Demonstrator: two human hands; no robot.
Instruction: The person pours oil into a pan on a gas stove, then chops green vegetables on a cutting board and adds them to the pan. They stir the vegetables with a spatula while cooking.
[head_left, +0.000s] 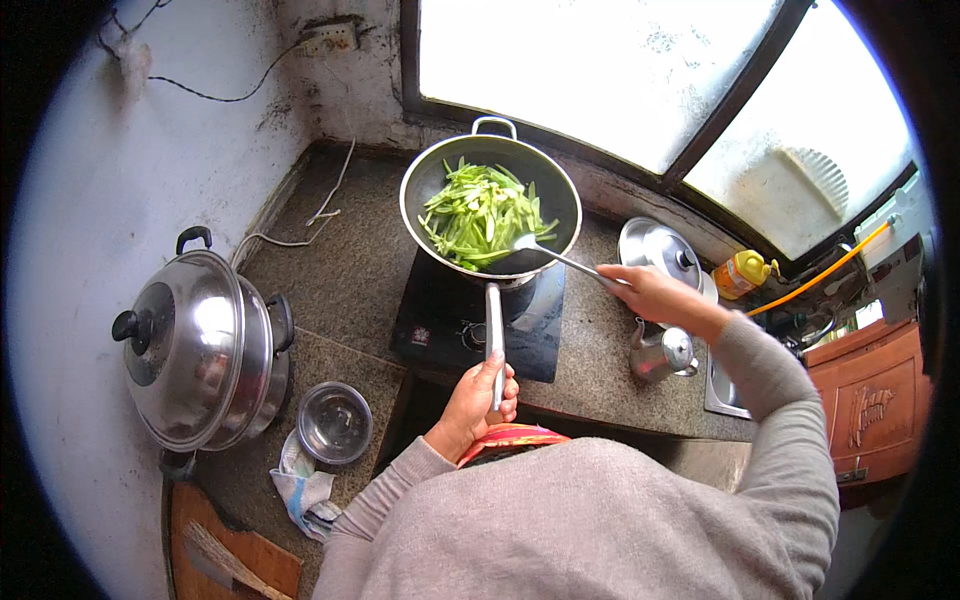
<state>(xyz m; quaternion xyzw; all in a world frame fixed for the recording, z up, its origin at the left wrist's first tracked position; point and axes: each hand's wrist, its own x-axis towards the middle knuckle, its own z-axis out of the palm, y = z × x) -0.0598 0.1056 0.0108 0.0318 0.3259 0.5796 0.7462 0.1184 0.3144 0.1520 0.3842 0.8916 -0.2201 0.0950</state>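
A dark wok (551, 180) with a metal rim sits over a black stove (442, 315) on the counter. Sliced green vegetables (484, 210) are heaped inside it. My left hand (476, 394) is closed around the wok's long metal handle (493, 322). With my right hand (649, 291) I grip a metal spatula (566, 261) from the right side. Its head reaches into the wok and touches the lower right edge of the vegetables, which partly hide the blade.
Left stands a large lidded steamer pot (195, 352), near a clear bowl (334, 422) and a cloth (304, 484). On the right are a metal kettle (664, 354), a metal lid (660, 247), a yellow bottle (742, 274) and a sink edge (724, 390). A cord (330, 199) crosses the counter.
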